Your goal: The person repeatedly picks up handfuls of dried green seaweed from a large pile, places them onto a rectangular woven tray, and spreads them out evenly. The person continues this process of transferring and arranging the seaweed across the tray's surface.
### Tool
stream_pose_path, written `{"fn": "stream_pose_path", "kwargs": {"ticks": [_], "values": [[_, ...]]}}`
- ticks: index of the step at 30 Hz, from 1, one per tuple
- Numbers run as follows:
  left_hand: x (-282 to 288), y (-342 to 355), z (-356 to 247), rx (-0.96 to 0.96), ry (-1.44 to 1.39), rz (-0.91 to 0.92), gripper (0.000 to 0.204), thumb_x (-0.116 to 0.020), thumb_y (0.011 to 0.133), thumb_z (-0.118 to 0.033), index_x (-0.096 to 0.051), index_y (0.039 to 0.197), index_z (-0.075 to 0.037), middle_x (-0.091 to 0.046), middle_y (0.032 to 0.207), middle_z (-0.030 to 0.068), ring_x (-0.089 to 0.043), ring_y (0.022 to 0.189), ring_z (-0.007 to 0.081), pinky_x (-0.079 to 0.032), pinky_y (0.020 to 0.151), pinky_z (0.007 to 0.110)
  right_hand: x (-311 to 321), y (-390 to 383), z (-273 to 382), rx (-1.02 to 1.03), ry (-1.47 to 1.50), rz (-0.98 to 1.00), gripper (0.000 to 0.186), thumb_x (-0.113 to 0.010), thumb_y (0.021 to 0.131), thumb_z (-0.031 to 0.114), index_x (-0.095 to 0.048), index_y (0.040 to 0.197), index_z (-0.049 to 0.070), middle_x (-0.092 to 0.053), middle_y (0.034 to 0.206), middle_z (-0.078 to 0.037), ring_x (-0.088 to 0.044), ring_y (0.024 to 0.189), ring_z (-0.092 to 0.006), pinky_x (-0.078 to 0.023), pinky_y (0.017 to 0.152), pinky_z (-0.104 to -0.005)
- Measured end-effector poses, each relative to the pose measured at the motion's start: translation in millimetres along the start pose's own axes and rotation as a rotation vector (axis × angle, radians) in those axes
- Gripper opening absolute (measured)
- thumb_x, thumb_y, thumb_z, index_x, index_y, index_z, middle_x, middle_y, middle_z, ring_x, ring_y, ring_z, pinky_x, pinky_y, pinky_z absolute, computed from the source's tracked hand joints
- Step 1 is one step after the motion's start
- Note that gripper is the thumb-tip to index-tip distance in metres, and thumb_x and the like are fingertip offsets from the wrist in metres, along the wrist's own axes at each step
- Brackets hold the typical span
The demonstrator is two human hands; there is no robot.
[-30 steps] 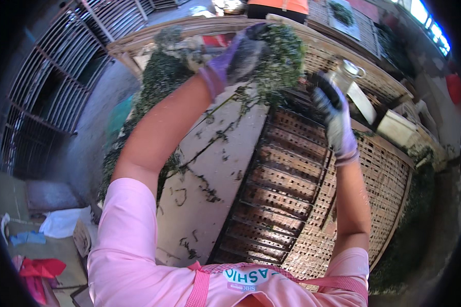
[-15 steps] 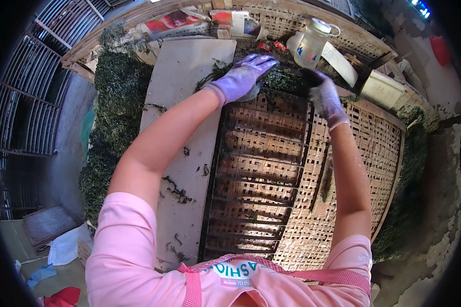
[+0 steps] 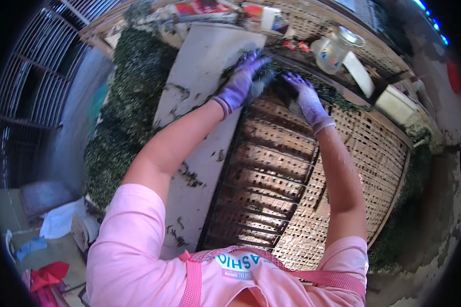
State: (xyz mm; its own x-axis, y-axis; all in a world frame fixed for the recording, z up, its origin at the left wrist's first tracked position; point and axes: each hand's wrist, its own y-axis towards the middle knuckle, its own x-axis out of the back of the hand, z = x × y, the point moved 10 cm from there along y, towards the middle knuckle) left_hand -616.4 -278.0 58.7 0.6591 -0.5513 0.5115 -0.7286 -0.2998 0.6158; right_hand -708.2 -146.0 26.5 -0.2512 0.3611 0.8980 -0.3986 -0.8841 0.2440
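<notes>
My left hand (image 3: 239, 84), in a purple glove with a grey palm, is at the top of a smooth pale board (image 3: 189, 77). Its fingers look stretched out, though motion blurs them, with dark green leafy strands around them. My right hand (image 3: 306, 101), in a matching glove, faces it with fingers spread among more dark green strands (image 3: 333, 92). Both hands are over the far end of a dark slatted frame (image 3: 266, 187), which lies on a woven bamboo tray (image 3: 361, 153). Whether strands lie under the palms is hidden.
A clear jar (image 3: 338, 49) with a pale lid and handle stands beyond my right hand. A thick heap of dark green strands (image 3: 138, 97) lies left of the board, and loose bits dot it. Barred racks (image 3: 41, 61) stand far left; cloths (image 3: 61, 220) lie lower left.
My right hand has moved left, closer to my left hand. The whole view has shifted, so the board, frame and jar appear farther right. More dark strands trail across the board's left side.
</notes>
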Motion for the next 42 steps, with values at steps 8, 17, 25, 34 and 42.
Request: {"fn": "stream_pose_path", "kwargs": {"ticks": [8,17,25,34,42], "values": [[165,-100,49,0.288,0.409,0.203,0.079,-0.073,0.076,-0.054,-0.045,0.139,-0.017,-0.032,0.148,0.0182,-0.027,0.138,0.0355,-0.025,0.113,0.046,-5,10,0,-0.106,-0.152,-0.112,0.052,-0.065,0.082,0.031,-0.056,0.132,0.022,-0.05,0.141,-0.01,-0.047,0.129,-0.0333,-0.037,0.105,-0.0422],[73,-61,-22,-0.166,0.985,0.097,0.033,-0.062,0.086,-0.038,-0.067,0.104,-0.011,-0.051,0.13,0.0196,-0.046,0.124,0.0309,-0.036,0.103,0.048,-17,12,-23,-0.085,-0.132,-0.055,0.059,-0.067,0.08,0.028,-0.051,0.137,0.023,-0.046,0.145,-0.01,-0.044,0.131,-0.0334,-0.033,0.109,-0.0417],[219,-71,113,0.881,-0.474,-0.26,0.036,-0.045,0.095,-0.035,-0.065,0.087,-0.006,-0.063,0.072,0.0054,-0.053,0.057,0.0125,-0.043,0.052,0.024,-20,11,-24,-0.172,-0.161,-0.001,0.064,-0.063,0.077,0.021,-0.048,0.139,0.026,-0.045,0.146,-0.006,-0.042,0.134,-0.0316,-0.033,0.111,-0.04],[266,-97,93,0.205,0.652,0.156,0.063,-0.077,0.075,-0.027,-0.054,0.13,-0.007,-0.049,0.137,0.0201,-0.046,0.126,0.0349,-0.035,0.109,0.04,-12,24,18,-0.12,-0.199,0.041,0.061,-0.064,0.077,0.025,-0.052,0.136,0.019,-0.046,0.144,-0.007,-0.039,0.135,-0.0301,-0.03,0.112,-0.0424],[25,18,40,0.058,0.724,0.373,0.062,-0.071,0.078,-0.042,-0.052,0.132,-0.017,-0.042,0.143,0.015,-0.037,0.133,0.0361,-0.029,0.111,0.041,-32,44,24,-0.09,-0.101,0.072,0.056,-0.055,0.081,0.014,-0.051,0.136,0.018,-0.045,0.146,-0.006,-0.038,0.136,-0.031,-0.03,0.112,-0.0423]]}}
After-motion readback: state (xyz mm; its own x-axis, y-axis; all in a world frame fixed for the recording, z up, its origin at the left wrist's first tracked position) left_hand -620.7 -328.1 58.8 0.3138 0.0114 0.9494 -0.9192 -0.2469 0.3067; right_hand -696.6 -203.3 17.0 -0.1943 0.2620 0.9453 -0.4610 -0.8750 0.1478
